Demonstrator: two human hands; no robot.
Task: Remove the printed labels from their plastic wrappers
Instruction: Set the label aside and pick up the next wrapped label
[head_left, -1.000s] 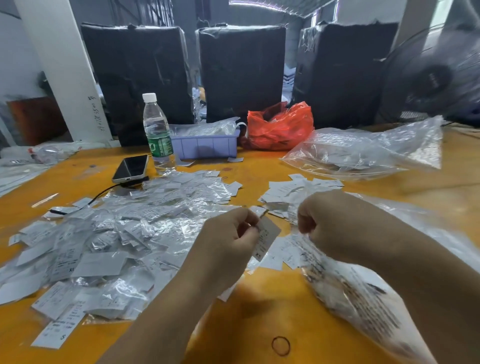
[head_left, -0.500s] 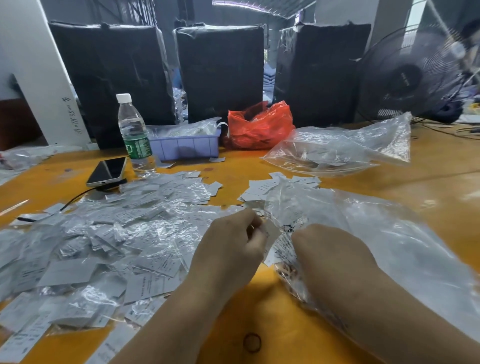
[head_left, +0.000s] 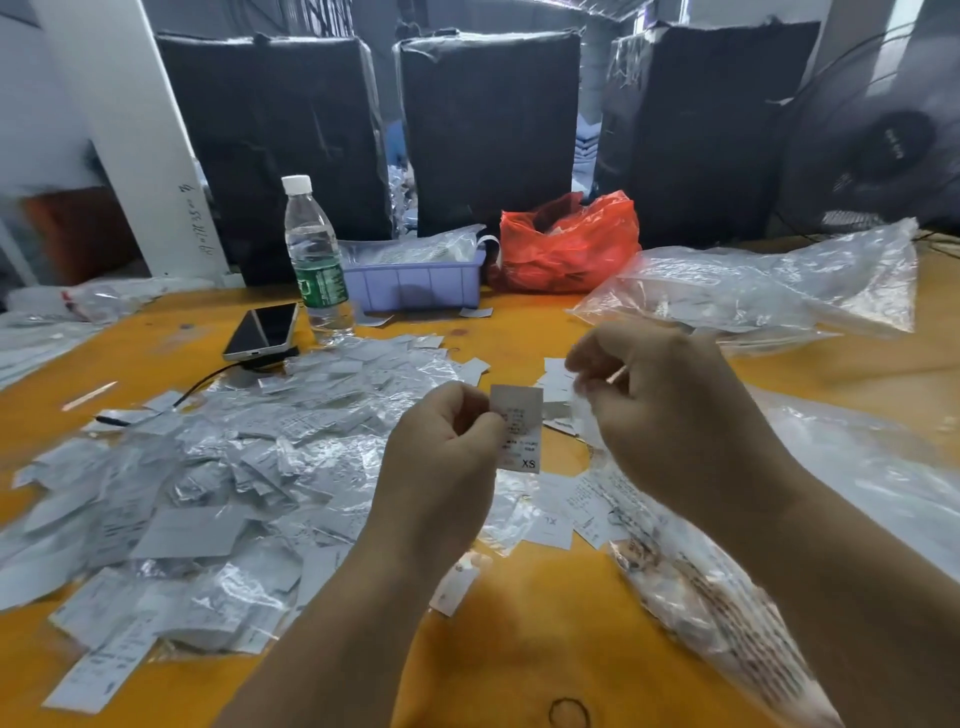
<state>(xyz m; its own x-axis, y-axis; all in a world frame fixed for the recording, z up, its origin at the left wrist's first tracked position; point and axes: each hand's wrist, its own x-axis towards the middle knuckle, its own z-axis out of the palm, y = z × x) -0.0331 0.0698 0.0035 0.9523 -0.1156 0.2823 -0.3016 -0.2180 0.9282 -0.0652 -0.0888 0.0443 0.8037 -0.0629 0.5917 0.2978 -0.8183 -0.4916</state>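
Observation:
My left hand (head_left: 447, 457) pinches a white printed label (head_left: 518, 431) marked XS, held upright above the orange table (head_left: 519, 654). My right hand (head_left: 670, 415) is raised just to its right, fingers curled round a thin clear plastic wrapper (head_left: 584, 410) that hangs down from them. A big heap of emptied wrappers and labels (head_left: 218, 467) spreads over the table's left half. Loose bare labels (head_left: 558, 387) lie behind my hands. A large clear bag holding wrapped labels (head_left: 727, 592) lies under my right forearm.
At the back stand a water bottle (head_left: 314, 265), a phone (head_left: 262, 332) on a cable, a purple tray (head_left: 415, 283), a red bag (head_left: 566, 244) and another clear bag (head_left: 753, 291). Black wrapped boxes (head_left: 488, 130) and a fan (head_left: 878, 130) are behind. A rubber band (head_left: 569, 712) lies near.
Both hands have lifted off the clear bag. The label now stands free in my left fingers while my right hand has pulled away to the right with the wrapper.

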